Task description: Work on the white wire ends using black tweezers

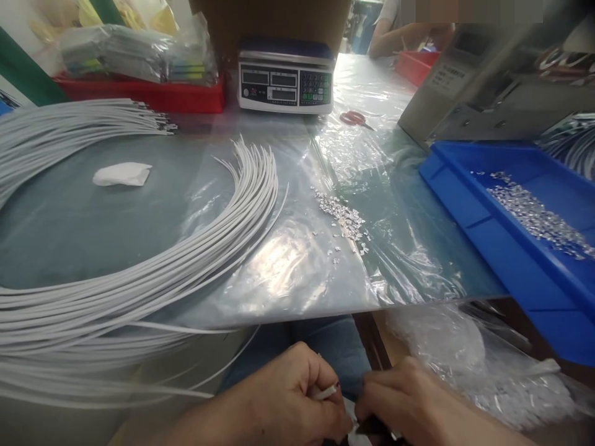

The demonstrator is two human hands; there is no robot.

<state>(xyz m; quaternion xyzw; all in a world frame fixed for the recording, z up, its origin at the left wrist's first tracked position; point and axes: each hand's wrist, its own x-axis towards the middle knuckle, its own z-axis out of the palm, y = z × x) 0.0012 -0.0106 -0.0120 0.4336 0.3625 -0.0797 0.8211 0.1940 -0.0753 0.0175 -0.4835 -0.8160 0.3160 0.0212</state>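
Note:
Both hands are low at the bottom edge, below the table's front. My left hand (pixel 288 396) is closed, pinching the end of a white cable (pixel 325 391) whose tip points right. Close beside it, my right hand (pixel 409 399) is closed too, its fingertips meeting the cable's tip; what it holds is hidden. A big curved bundle of white cables (pixel 195 248) lies across the table's left half. A small heap of tiny silver metal parts (pixel 344 218) sits on the clear plastic sheet in the middle.
A blue tray (pixel 493 248) with more silver parts stands at right, a grey machine (pixel 483 87) behind it. At the back are a weighing scale (pixel 285 80), red scissors (pixel 354 118), a red bin (pixel 149 93) with bagged goods, and another person's arm (pixel 395 37). A plastic bag (pixel 465 359) lies under the tray.

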